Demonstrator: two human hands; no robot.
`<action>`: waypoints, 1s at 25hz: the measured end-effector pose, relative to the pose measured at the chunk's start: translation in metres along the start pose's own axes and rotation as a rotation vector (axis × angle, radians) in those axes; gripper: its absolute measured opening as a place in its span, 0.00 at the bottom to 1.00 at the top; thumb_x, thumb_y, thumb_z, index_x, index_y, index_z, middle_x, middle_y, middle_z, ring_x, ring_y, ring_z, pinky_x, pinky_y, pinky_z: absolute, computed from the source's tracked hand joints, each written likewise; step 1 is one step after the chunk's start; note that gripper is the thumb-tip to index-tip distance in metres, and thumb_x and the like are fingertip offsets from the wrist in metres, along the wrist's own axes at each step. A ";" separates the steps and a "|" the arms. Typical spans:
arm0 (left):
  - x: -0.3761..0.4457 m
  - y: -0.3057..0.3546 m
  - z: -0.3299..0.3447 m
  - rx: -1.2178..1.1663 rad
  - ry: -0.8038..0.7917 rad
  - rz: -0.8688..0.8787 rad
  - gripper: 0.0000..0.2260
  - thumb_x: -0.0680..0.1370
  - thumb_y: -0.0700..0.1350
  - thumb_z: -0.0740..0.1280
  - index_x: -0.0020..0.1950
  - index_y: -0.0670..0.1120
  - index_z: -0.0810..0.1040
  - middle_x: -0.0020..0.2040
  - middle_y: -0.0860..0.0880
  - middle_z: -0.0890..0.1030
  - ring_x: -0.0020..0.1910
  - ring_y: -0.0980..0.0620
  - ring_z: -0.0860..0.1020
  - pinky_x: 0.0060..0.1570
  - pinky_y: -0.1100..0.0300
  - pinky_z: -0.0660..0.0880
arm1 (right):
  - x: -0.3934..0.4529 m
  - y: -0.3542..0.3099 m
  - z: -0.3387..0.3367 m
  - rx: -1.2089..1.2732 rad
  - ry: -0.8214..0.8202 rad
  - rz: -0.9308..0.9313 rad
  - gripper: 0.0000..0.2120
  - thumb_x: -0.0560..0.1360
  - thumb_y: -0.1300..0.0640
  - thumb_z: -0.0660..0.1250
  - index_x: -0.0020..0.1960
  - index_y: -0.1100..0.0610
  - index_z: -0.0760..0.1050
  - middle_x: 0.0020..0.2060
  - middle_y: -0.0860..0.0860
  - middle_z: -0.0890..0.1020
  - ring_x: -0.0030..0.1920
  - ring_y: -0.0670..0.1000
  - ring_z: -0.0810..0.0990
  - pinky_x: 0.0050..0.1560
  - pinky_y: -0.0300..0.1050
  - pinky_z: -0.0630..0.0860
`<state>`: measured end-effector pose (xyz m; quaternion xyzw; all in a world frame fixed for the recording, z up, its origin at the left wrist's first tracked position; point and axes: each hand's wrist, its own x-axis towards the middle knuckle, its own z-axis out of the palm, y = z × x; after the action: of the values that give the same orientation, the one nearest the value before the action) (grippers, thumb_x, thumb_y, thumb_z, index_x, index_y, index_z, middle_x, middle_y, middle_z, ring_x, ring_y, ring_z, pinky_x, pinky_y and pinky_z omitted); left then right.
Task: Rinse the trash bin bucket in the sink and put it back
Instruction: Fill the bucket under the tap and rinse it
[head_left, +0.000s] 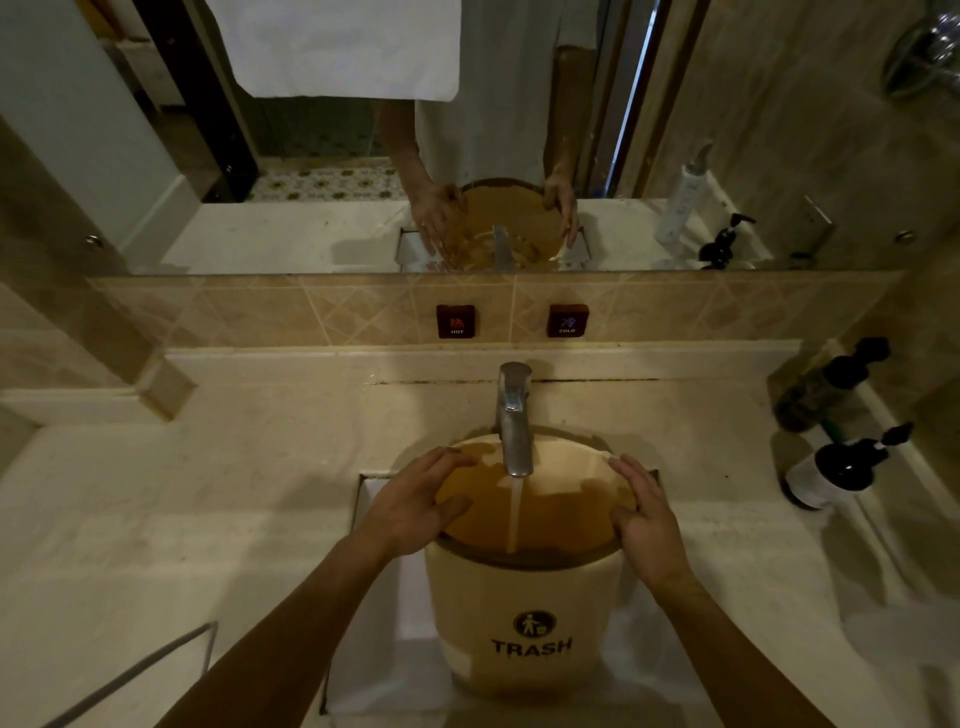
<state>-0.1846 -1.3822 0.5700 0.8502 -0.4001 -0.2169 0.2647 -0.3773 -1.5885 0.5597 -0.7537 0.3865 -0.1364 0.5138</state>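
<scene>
Cream plastic, marked TRASH: the trash bin bucket (524, 618) standing in the sink (374, 597), tilted back toward the wall so that its open mouth sits under the faucet (514, 421). A thin stream of water (514, 512) falling onto the brown inner wall. Left hand (415, 501) on the left of the rim, fingers over the edge and thumb inside, grip clenched on the bucket; right hand (649, 519) pressed along the right of the rim, likewise holding it. Both hands mirrored above the tiled strip with its HOT (456, 322) and COLD (567, 321) tags. Dark pump bottles (836, 467) well apart at the right of the table (208, 493).

Risks, as a judgement only: wet rim slipping out of the grip, bucket rolling or knocking the faucet spout just above it; too steep a tilt sending water over the sink edge onto the table; too long a fill making it heavy to lift back out.
</scene>
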 end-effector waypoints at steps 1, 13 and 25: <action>0.002 0.002 -0.001 -0.030 0.004 -0.046 0.17 0.80 0.56 0.62 0.68 0.58 0.70 0.69 0.55 0.70 0.65 0.52 0.71 0.59 0.58 0.70 | 0.000 0.000 0.000 -0.008 -0.002 0.001 0.25 0.77 0.68 0.60 0.71 0.51 0.67 0.73 0.50 0.64 0.66 0.44 0.61 0.64 0.43 0.62; 0.059 0.040 -0.015 -0.080 -0.068 -0.236 0.32 0.76 0.71 0.50 0.66 0.51 0.74 0.61 0.48 0.79 0.58 0.47 0.77 0.61 0.46 0.71 | 0.002 0.000 0.000 -0.031 -0.007 0.017 0.27 0.75 0.70 0.60 0.71 0.51 0.68 0.73 0.49 0.64 0.65 0.44 0.61 0.66 0.46 0.64; 0.094 0.064 -0.011 -0.568 -0.043 -0.261 0.19 0.79 0.53 0.66 0.64 0.43 0.75 0.58 0.46 0.80 0.55 0.48 0.79 0.56 0.53 0.76 | 0.000 -0.007 -0.003 -0.007 -0.030 0.038 0.28 0.76 0.71 0.58 0.71 0.51 0.67 0.72 0.48 0.63 0.67 0.46 0.62 0.61 0.41 0.66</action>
<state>-0.1593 -1.4886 0.6034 0.7816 -0.2165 -0.3700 0.4531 -0.3763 -1.5892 0.5667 -0.7499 0.3937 -0.1140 0.5193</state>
